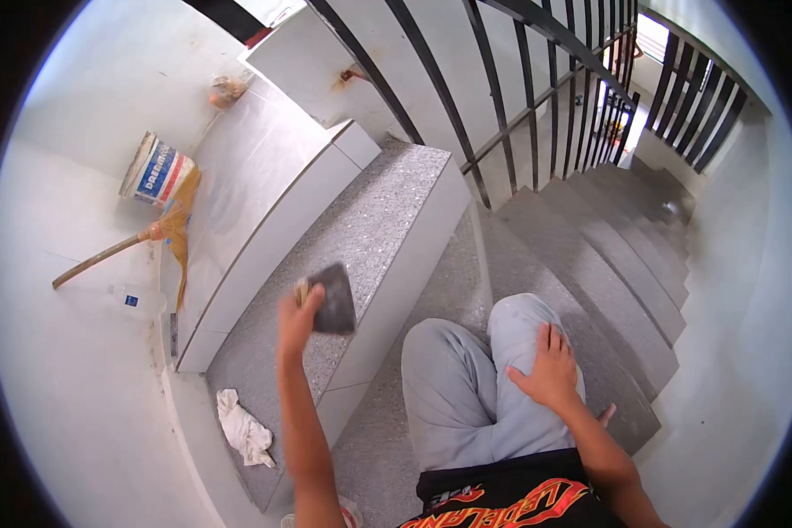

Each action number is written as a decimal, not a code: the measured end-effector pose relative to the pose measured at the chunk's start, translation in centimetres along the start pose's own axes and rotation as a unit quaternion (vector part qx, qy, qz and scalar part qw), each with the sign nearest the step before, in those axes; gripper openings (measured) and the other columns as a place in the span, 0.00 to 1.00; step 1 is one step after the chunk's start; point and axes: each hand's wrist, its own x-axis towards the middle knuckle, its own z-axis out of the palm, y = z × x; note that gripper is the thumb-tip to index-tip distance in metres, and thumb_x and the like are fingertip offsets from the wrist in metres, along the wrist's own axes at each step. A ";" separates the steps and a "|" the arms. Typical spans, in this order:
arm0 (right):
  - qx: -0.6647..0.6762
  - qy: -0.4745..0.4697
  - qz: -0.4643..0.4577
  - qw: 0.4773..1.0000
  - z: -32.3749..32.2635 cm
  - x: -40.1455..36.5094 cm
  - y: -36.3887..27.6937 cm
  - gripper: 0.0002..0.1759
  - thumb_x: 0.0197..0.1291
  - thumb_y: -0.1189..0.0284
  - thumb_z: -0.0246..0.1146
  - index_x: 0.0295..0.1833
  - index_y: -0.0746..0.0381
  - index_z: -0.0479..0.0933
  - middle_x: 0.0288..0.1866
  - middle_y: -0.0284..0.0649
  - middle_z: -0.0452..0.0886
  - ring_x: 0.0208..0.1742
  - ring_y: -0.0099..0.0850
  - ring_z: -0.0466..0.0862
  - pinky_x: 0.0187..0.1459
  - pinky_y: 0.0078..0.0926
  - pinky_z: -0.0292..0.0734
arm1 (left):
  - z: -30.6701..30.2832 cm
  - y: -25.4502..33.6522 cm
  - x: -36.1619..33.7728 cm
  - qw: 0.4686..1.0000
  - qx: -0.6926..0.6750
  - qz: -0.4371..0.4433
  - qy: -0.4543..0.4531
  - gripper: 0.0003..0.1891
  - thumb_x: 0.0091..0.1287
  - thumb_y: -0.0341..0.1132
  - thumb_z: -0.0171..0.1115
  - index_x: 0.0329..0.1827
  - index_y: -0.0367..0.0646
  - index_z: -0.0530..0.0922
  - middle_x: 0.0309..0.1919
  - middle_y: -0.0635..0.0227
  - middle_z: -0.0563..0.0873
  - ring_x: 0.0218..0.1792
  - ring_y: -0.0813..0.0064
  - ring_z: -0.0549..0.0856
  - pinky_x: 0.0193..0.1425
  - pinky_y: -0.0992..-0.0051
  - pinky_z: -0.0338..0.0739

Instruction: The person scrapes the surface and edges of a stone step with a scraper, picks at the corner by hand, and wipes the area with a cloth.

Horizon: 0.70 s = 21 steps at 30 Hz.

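My left hand [297,324] is closed round the pale handle of a flat scraper with a dark, nearly square blade [334,301]. The blade is slightly blurred and overlaps the speckled grey step [374,211] in this view. Spread over my bent knee, my right hand [550,368] lies flat on the grey trousers with nothing in it. A crumpled white cloth [244,429] lies on the near end of the same step, below and left of my left hand.
A straw broom [163,229] and a labelled white bucket [157,170] stand by the left wall on the tiled landing [255,167]. A clear bag [226,91] sits farther back. Black railings [493,97] flank stairs [581,255] descending to the right. A container [350,513] is partly hidden by my left arm.
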 end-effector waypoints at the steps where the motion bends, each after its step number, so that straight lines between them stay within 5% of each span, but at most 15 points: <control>1: 0.002 -0.001 -0.002 1.000 -0.1 0.0 -0.1 0.57 0.46 0.48 0.68 0.71 0.74 0.50 0.70 0.60 0.57 0.68 0.55 0.62 0.67 0.49 0.58 | -0.1 -1.3 3.1 1.000 0.004 0.009 -0.010 0.16 0.63 0.44 0.62 0.25 0.41 0.73 0.21 0.79 0.71 0.25 0.84 0.68 0.27 0.74 0.62; 10: 0.002 0.012 0.000 1.000 0.0 -0.2 -0.2 0.56 0.45 0.49 0.69 0.70 0.73 0.52 0.69 0.60 0.57 0.68 0.55 0.61 0.67 0.49 0.57 | 3.4 -2.7 15.0 0.988 0.125 0.040 -0.083 0.15 0.55 0.40 0.65 0.25 0.35 0.73 0.18 0.72 0.73 0.22 0.81 0.71 0.27 0.72 0.66; 21: 0.012 -0.014 0.016 1.000 0.2 0.2 -0.5 0.57 0.45 0.49 0.69 0.71 0.73 0.50 0.70 0.60 0.56 0.69 0.56 0.60 0.68 0.49 0.55 | 5.3 -4.9 19.0 0.988 0.146 0.048 0.028 0.23 0.53 0.48 0.70 0.34 0.33 0.78 0.26 0.55 0.83 0.31 0.66 0.83 0.38 0.67 0.76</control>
